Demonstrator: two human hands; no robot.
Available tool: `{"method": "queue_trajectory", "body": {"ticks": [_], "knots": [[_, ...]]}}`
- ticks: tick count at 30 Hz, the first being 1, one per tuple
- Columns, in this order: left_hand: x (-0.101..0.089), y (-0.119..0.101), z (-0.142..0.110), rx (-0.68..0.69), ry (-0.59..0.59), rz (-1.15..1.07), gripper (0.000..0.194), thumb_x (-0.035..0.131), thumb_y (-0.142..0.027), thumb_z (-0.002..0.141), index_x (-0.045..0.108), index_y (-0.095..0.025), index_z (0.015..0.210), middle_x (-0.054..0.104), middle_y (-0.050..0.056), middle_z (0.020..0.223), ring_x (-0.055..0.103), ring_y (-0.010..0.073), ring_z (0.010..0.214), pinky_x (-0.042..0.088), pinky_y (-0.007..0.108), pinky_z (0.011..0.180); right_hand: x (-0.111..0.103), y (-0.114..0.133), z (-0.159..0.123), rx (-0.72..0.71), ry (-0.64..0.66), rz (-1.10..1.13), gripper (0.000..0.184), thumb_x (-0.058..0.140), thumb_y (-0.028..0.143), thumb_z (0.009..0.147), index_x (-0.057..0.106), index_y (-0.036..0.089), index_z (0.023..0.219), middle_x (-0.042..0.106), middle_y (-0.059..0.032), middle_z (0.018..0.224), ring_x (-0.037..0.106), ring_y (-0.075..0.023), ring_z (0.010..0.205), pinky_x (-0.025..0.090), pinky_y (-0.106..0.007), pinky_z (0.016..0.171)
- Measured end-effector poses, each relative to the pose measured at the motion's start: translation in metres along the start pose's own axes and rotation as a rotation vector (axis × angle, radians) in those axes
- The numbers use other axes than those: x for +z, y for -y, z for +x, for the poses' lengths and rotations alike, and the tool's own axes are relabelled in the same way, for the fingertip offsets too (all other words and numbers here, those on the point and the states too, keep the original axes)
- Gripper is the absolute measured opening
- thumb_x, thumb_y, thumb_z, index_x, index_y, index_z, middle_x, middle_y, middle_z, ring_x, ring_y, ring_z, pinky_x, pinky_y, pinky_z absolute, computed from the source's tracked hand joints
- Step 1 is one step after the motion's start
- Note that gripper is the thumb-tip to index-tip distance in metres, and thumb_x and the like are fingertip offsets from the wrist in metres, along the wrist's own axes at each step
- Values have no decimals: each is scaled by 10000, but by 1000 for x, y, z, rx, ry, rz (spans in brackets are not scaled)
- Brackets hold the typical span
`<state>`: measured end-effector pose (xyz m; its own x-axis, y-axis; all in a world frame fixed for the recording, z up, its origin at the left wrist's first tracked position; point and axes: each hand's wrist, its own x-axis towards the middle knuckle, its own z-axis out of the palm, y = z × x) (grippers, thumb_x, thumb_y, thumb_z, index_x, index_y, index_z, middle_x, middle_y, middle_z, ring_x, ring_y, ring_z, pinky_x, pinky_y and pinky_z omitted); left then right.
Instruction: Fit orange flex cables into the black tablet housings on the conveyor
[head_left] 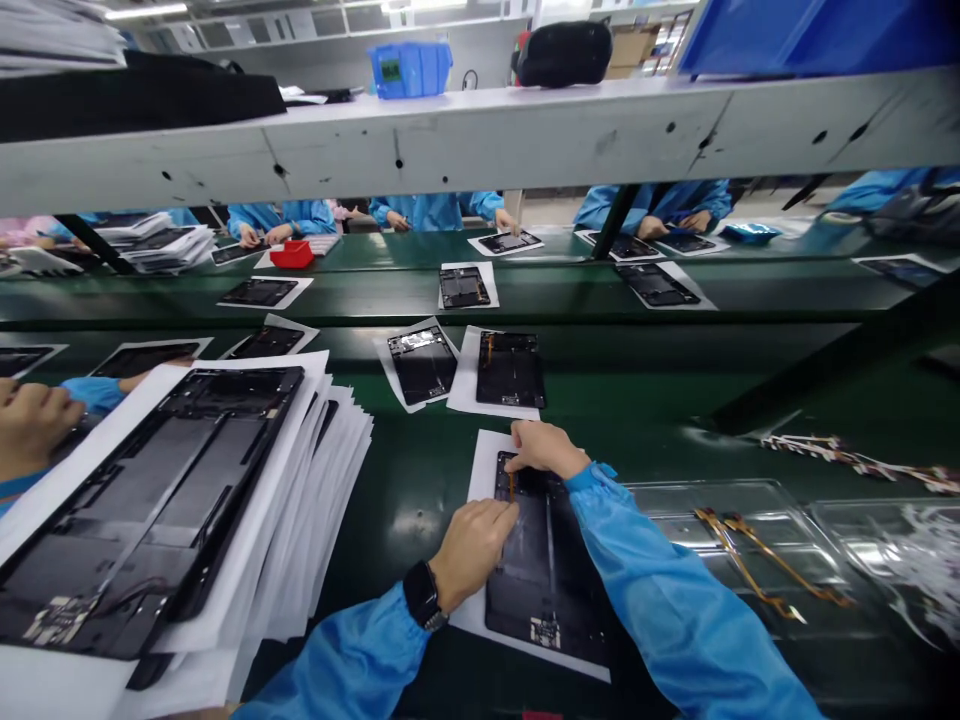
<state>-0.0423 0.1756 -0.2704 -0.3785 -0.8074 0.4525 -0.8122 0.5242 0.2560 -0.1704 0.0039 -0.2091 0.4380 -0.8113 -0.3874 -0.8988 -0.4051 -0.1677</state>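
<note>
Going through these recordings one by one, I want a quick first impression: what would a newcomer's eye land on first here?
The two blue-sleeved hands come first: the left hand, wearing a black smartwatch, and the right hand rest on a dark tablet housing at bottom centre. To their left rises a tall stack of housings on white sheets. On the right, orange flex cables lie in a clear plastic tray.

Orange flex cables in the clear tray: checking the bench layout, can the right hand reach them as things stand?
Probably yes: the right hand rests on the black panel; the flex cables lie uncovered in the clear tray beside its sleeve.
</note>
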Motion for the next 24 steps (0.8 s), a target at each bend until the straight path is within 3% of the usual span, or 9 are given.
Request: {"method": "queue_trajectory", "body": {"ticks": [4,9,16,20,24], "knots": [[1,3,0,11,-3,-11,231,408,-109,963,584,-115,1112,686,74,963,661,195,851,537,329,732,11,2,-21,-104,-107,-37,397,747,397,751,577,199,1050,655,-82,1048,637,-257,948,395,-298,707],[0,3,1,29,-6,-9,230,412,-111,961,603,-117,1089,676,73,920,651,197,827,539,335,711,16,-2,-25,-177,-160,-38,361,729,392,771,578,209,1043,633,-65,1047,639,-231,877,366,-282,676],[0,5,3,82,-118,-44,242,402,-94,963,624,-94,1058,663,107,1139,631,200,1050,547,324,867,29,-11,-24,-222,-229,21,316,680,412,841,566,223,1067,596,-41,1037,624,-197,835,359,-276,683],[4,10,-1,129,-76,-44,234,414,-112,968,635,-100,1044,678,92,1130,650,189,1028,553,323,880,41,-18,-27,-220,-283,53,327,632,419,885,543,236,1141,558,-45,1075,615,-184,831,357,-279,690],[4,12,-3,150,-18,-18,258,391,-127,986,639,-103,1053,676,96,1134,642,192,1053,549,328,890,45,-22,-24,-217,-290,95,332,682,437,845,549,256,1089,553,-13,1013,602,-169,820,348,-271,679]]}}
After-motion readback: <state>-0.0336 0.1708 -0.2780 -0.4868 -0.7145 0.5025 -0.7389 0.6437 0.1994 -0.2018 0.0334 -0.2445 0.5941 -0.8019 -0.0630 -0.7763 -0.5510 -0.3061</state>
